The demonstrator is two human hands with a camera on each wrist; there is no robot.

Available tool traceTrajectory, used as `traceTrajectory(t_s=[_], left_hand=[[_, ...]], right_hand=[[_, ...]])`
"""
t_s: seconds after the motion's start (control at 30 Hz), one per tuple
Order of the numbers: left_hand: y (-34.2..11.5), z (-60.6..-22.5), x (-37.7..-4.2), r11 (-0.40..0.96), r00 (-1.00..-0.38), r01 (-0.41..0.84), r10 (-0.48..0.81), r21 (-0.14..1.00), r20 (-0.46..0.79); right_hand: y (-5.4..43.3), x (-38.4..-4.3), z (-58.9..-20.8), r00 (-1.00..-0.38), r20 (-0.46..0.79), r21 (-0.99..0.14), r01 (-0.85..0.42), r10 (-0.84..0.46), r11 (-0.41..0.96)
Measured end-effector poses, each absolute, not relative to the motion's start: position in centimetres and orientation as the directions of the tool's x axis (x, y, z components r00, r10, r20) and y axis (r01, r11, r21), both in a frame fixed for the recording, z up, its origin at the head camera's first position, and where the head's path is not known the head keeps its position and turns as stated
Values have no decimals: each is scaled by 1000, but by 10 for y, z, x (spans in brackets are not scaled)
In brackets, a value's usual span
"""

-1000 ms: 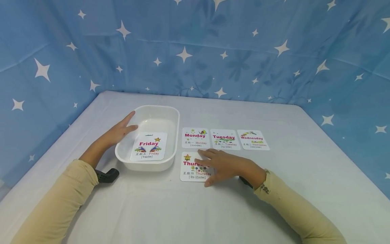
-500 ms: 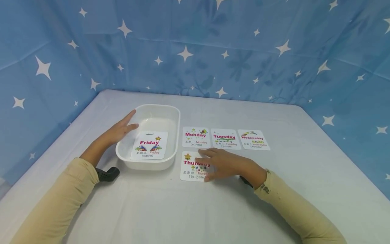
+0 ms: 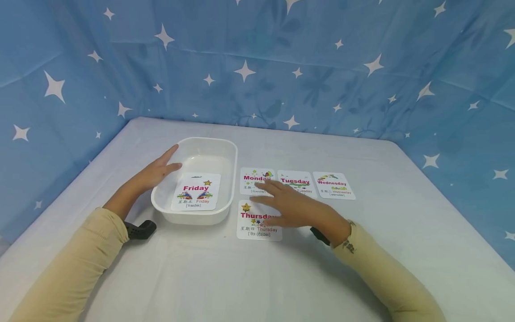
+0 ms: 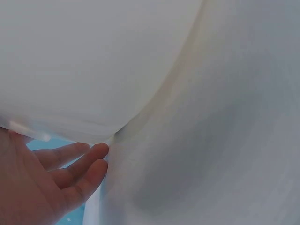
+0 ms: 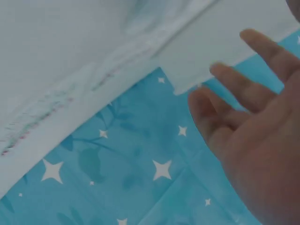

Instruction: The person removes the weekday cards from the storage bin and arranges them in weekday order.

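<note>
A white plastic tray (image 3: 234, 170) stands left of centre in the head view, with a Friday card (image 3: 196, 192) lying in it. My left hand (image 3: 154, 173) holds the tray's left side, thumb over the rim and fingers along the outer wall. In the left wrist view, those fingers (image 4: 77, 190) bend against the tray's outside. To the right, my right hand (image 3: 295, 206) hovers with spread fingers over the Thursday card (image 3: 251, 230), its fingertips covering part of the Monday card (image 3: 249, 179). Nothing is between its fingers in the right wrist view.
Beside Monday, the Tuesday card (image 3: 295, 179) and Wednesday card (image 3: 334, 185) continue a row. A white cloth covers the table (image 3: 225, 281). A blue curtain (image 3: 257, 67) with white stars hangs behind and at both sides. Black wrist mounts (image 3: 141, 230) sit under the wrists.
My right hand has lifted off the Thursday card and shifted slightly up and left, its fingertips now over the Monday card's lower edge. The left hand stays at the tray.
</note>
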State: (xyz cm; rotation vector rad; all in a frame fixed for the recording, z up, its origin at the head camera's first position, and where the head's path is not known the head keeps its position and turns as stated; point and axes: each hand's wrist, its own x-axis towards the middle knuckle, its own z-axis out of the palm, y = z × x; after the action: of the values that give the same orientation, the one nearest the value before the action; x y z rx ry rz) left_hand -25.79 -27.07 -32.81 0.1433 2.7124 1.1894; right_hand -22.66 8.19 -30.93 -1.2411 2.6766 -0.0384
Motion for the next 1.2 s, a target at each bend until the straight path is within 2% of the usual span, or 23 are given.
traceTrajectory(t_s=[0.13,0.23,0.33,0.47,0.67,0.97,1.2], left_hand=[[-271,-326,-256,671,-981,14,153,741,-120],[-270,-327,-255,665,-980,14,157,747,-121],[-270,-330,-255,662,-980,23,164,749,-115],[-270,-330,-257,657,-980,46,177,753,-95],[-274,-328,-258,663,-980,51,179,747,-91],[-272,-326,-259,663,-979,55,182,747,-90],[-273,-328,-258,669,-980,54,178,742,-88]], right_hand=[[58,-241,-294,-631,-18,-118,-769,-776,628],[31,-252,-289,-626,-8,-129,-772,-780,622],[1,-261,-290,-620,-70,-123,-772,-782,623],[-35,-265,-297,-608,-215,-118,-761,-765,638],[-65,-267,-304,-624,-375,-90,-712,-686,696],[-78,-271,-308,-657,-479,-2,-663,-582,749],[-81,-271,-312,-638,-451,21,-707,-624,707]])
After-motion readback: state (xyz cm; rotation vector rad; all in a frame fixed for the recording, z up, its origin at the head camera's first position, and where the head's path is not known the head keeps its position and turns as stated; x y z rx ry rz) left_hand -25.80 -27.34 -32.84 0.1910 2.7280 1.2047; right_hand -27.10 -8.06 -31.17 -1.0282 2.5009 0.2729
